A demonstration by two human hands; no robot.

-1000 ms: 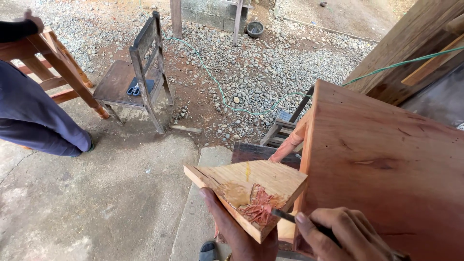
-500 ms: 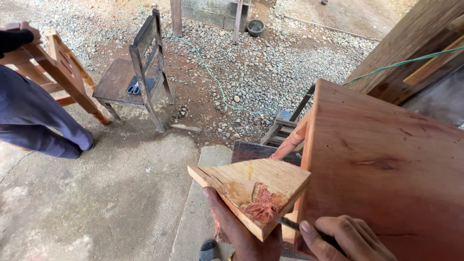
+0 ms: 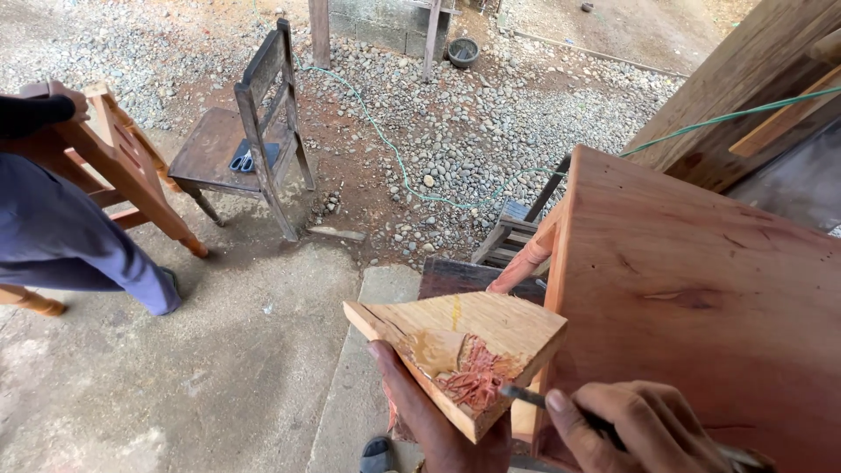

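Nearest, at the bottom edge, the left hand (image 3: 438, 420) cradles a pale triangular offcut of wood (image 3: 464, 346) from beneath, its grip wrapped under the board, which carries a clump of reddish-orange paste (image 3: 469, 381) on its near face. Just right of it the right hand (image 3: 639, 429) pinches a thin dark-handled tool (image 3: 534, 398), grip narrow, tip touching the paste. To do this well, I judge, keep the offcut level and take small loads so nothing drips. Right of both stands the large reddish-brown wooden cabinet panel (image 3: 701, 289). Farther left, on concrete, a person in blue trousers (image 3: 79, 245) steadies an orange wooden frame (image 3: 123, 166); beyond sits a dark weathered wooden chair (image 3: 245, 149) against gravel.
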